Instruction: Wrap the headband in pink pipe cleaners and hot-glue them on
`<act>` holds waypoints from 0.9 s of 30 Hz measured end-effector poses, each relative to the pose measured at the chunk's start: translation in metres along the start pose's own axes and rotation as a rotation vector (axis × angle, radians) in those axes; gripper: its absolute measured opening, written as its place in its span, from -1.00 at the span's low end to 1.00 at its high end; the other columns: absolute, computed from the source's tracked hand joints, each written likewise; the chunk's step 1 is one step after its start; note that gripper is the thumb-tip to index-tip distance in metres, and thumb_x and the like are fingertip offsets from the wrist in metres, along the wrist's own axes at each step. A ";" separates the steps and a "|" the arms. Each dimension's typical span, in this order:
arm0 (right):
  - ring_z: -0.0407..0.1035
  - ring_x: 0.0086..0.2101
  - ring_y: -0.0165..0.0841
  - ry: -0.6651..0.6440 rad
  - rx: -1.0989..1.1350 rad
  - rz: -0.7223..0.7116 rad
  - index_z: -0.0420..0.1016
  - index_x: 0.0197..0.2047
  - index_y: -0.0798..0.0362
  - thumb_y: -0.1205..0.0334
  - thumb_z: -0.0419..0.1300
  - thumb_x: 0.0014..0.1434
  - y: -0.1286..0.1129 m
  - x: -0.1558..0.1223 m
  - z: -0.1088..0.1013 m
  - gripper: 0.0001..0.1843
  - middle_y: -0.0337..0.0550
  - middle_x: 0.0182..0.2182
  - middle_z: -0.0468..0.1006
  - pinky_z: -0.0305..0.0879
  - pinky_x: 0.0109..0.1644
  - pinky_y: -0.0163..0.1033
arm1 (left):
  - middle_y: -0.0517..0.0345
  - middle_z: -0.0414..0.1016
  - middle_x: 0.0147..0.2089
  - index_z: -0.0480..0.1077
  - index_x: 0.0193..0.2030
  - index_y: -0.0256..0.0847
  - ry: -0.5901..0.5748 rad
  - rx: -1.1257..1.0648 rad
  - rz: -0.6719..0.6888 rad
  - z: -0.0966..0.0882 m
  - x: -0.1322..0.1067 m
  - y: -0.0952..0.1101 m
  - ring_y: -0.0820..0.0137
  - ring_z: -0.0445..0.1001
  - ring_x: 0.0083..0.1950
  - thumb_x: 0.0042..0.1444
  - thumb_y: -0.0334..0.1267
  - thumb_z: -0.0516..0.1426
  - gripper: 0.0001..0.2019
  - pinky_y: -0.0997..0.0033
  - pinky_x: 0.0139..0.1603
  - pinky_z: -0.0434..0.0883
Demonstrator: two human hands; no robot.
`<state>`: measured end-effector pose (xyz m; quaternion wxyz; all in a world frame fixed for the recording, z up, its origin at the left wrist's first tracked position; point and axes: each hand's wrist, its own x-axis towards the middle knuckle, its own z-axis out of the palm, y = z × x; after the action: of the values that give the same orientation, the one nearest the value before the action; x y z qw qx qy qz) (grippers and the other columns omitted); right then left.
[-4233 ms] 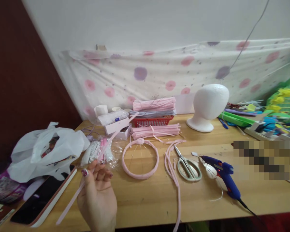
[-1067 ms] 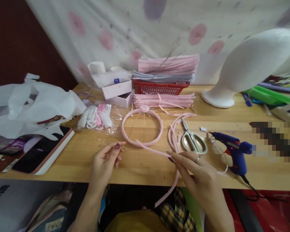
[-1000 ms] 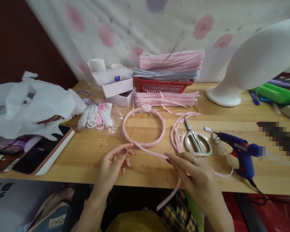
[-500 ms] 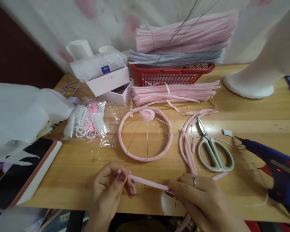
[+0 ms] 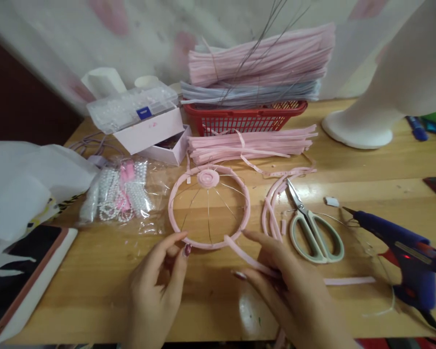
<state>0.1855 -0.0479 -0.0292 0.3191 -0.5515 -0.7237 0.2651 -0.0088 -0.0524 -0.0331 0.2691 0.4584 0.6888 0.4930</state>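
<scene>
A ring wrapped in pink fuzzy strip (image 5: 171, 213) lies on the table, with thin wires running from a coiled pink disc (image 5: 208, 179) at its far side. My left hand (image 5: 160, 286) is at the ring's near left edge, thumb and forefinger apart on either side of the rim; whether they touch it I cannot tell. A pink pipe cleaner (image 5: 247, 259) runs into my right hand (image 5: 290, 286), held within the fingers, while forefinger and thumb are spread. Its free end reaches the ring's near right edge.
Scissors (image 5: 305, 220), bent pink pipe cleaners (image 5: 271, 213) and a blue glue gun (image 5: 403, 247) lie right. Behind are a pink bundle (image 5: 254, 146), a red basket (image 5: 240, 121) and a white stand (image 5: 356, 131). Bagged beads (image 5: 123, 189) and a phone (image 5: 39, 286) lie left.
Both hands have moved forward to the ring. My left hand has let go of the pipe cleaner's end, which now reaches the ring from my right hand. The view has shifted slightly.
</scene>
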 end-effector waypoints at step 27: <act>0.29 -0.60 -0.38 0.158 -0.107 -0.080 0.17 -0.44 -0.03 0.26 -0.09 0.32 -0.035 0.030 0.001 -0.74 -0.31 -0.63 0.35 0.05 -0.48 -0.36 | -0.10 0.58 0.10 0.53 -0.02 -0.22 -0.222 -0.934 -0.467 -0.001 -0.012 -0.019 0.18 0.54 0.12 -0.05 -0.15 0.38 -0.57 0.22 0.21 0.43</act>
<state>0.1576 -0.0274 0.0009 0.3557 -0.5577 -0.7308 0.1686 -0.0117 -0.0653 -0.0516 0.6184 0.1736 0.4470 0.6226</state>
